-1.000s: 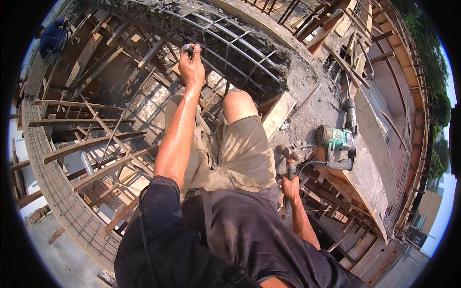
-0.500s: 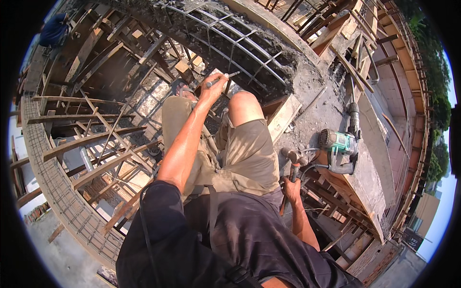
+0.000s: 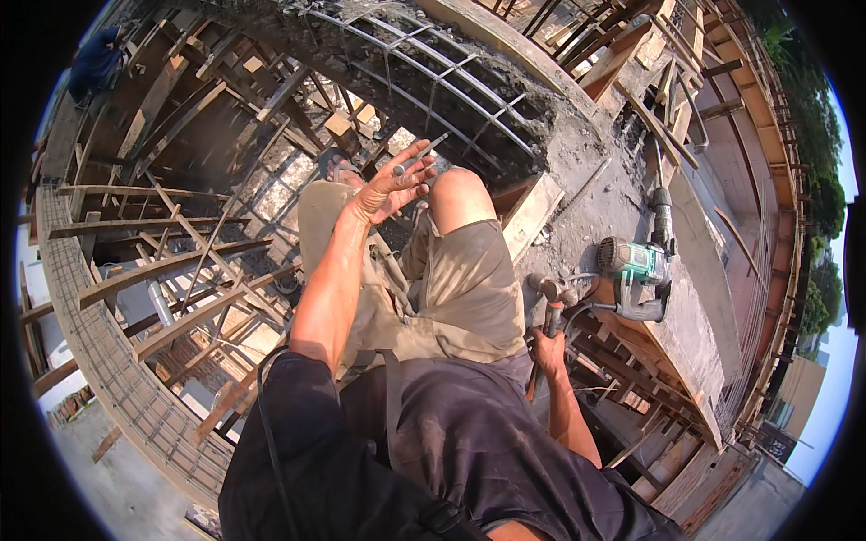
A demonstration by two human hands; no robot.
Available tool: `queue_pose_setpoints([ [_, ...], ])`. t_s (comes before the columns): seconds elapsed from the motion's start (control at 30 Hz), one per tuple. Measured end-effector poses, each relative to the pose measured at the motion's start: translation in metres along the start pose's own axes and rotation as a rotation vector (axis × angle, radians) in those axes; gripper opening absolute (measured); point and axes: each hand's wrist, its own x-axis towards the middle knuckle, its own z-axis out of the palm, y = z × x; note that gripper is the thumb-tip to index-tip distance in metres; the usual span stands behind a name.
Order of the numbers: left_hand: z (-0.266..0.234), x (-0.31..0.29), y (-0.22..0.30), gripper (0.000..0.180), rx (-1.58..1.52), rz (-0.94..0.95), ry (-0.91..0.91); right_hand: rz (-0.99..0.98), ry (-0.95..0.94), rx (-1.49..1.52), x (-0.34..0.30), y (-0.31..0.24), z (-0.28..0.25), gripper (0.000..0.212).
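Observation:
My left hand [image 3: 392, 191] is raised over my lap beside my bent knee, its fingers loosened and partly spread. A short metal chisel [image 3: 437, 143] lies across those fingers, held by the thumb side, its thin end pointing up and to the right. Low at my right side, my right hand [image 3: 548, 350] is wrapped round the handle of a hammer [image 3: 552, 290]. The hammer's head points up, just above the fist.
A green and grey rotary hammer [image 3: 634, 261] lies on the rough concrete [image 3: 577, 225] to my right, its cable running toward me. Ahead is a rebar cage [image 3: 487, 104] in a trench. Timber props [image 3: 171, 257] crowd the drop at left. A person [image 3: 95, 63] is far left.
My left hand has opened from a fist round the chisel to loosely spread fingers, and shifted slightly left and down. My right hand and the hammer have hardly moved.

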Motion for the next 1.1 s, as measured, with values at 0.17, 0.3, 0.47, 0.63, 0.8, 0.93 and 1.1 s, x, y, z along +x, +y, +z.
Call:
queue_pose_setpoints([
  [0.17,0.003,0.002,0.017,0.082,-0.385,-0.221,0.177,0.057,-0.024,0.047,-0.015,-0.030,-0.003,0.016],
  [0.3,-0.048,0.009,-0.020,0.072,0.368,-0.534,0.500,0.057,-0.044,0.039,-0.008,-0.020,-0.006,0.015],
  [0.47,-0.123,-0.008,-0.083,0.028,1.092,-0.394,0.606,0.086,-0.090,0.112,-0.014,-0.040,0.002,0.017],
  [0.63,-0.062,-0.009,-0.087,0.036,1.407,-0.316,0.835,0.100,-0.048,0.123,-0.009,-0.025,-0.005,0.017],
  [0.8,-0.086,-0.011,-0.120,0.036,1.242,-0.302,0.769,0.098,-0.086,0.121,-0.013,-0.036,-0.006,0.014],
  [0.93,-0.092,-0.007,-0.171,0.027,0.623,-0.376,0.927,0.105,-0.083,0.144,-0.009,-0.030,-0.008,0.014],
  [1.1,-0.092,-0.017,-0.176,0.022,0.561,-0.537,1.038,0.078,-0.117,0.099,-0.018,-0.049,-0.008,0.014],
])
